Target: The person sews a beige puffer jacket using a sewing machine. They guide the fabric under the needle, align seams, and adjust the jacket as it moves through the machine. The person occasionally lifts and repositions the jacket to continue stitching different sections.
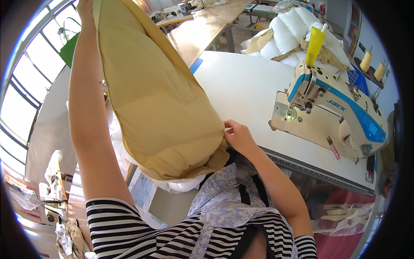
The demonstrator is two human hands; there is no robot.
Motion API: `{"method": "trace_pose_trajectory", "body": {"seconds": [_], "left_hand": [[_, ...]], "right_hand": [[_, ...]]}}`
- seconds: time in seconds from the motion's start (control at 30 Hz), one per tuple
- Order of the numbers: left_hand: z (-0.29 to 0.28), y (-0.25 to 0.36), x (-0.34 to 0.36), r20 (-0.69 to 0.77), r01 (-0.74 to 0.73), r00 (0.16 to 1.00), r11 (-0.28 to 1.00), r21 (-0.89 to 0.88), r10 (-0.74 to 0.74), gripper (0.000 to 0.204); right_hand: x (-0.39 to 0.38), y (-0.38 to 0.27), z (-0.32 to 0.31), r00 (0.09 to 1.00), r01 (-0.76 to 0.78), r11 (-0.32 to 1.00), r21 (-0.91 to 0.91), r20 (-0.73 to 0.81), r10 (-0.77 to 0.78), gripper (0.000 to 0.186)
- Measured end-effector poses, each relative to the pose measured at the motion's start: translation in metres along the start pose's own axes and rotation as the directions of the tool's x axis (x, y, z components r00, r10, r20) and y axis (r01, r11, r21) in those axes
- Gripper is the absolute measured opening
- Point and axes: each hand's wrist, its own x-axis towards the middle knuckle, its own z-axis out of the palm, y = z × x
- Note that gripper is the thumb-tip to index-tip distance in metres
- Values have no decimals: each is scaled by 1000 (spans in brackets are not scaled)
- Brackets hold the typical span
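A khaki padded garment piece (151,95) hangs stretched out in front of me, with a zipper (102,69) running down its left edge. White padding or lining shows below its bottom hem. My left hand (85,9) is raised high and holds the top of the piece by the zipper side; the frame's upper edge cuts that hand off. Lower down, my right hand (238,137) pinches the right edge between thumb and fingers, near the bottom corner. The piece hides part of the white sewing table (246,86) behind it.
On the table's right stands a white and blue sewing machine (340,103), its lamp lit. Thread snips (333,147) lie beside it. A yellow tube (316,45) stands behind the machine head, near white quilted pieces (289,32). Thread cones (366,61) stand at far right.
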Motion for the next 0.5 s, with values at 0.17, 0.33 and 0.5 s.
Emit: {"method": "trace_pose_trajectory", "body": {"seconds": [0.17, 0.33, 0.5], "left_hand": [[-14, -39, 19, -38, 17, 999, 999, 46, -15, 24], [-37, -75, 36, -126, 28, 992, 993, 112, -14, 26], [-67, -133, 31, -177, 157, 973, 987, 45, -147, 28]], "right_hand": [[20, 25, 29, 981, 114, 949, -293, 184, -61, 22], [-1, 40, 29, 990, 141, 965, -221, 35, -137, 17], [-33, -74, -32, 949, 150, 860, 487, -314, 12, 38]]}}
